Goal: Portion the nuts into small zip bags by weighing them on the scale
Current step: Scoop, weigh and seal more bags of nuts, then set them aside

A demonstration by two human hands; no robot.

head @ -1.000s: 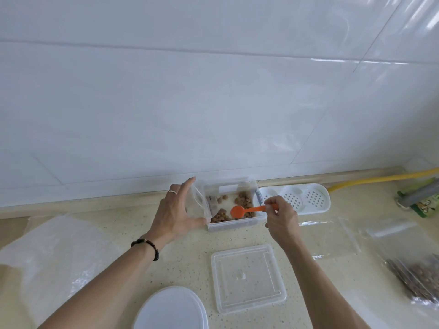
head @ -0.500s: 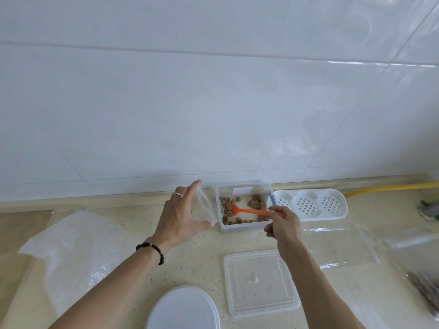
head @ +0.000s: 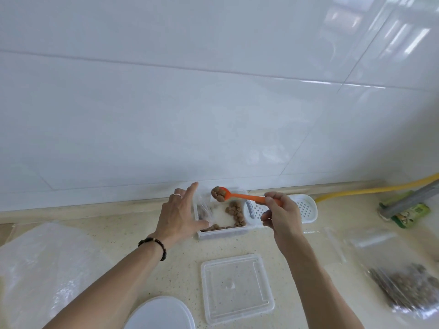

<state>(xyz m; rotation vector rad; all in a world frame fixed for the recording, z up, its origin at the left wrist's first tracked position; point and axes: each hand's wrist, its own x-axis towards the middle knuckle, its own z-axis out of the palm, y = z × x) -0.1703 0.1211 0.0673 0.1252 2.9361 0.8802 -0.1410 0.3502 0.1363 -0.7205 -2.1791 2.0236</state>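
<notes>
White tiled wall behind, speckled beige countertop (head: 142,255) below. Right hand (head: 281,216) pinches orange spoon (head: 247,197) by the handle, bowl loaded w/ a few nuts, lifted above clear container (head: 222,233) that holds the remaining nuts (head: 235,213). Left hand (head: 179,213) holds small zip bag (head: 203,207) open at container's left edge, thumb & fingers curled on the plastic, index finger raised. Bag looks nearly empty, so portioning seems early: scoop not yet tipped in. No scale readout visible; weighing, sealing appear left to do. Container lid (head: 236,288) lies near, another nut-filled bag (head: 401,290) far right.
</notes>
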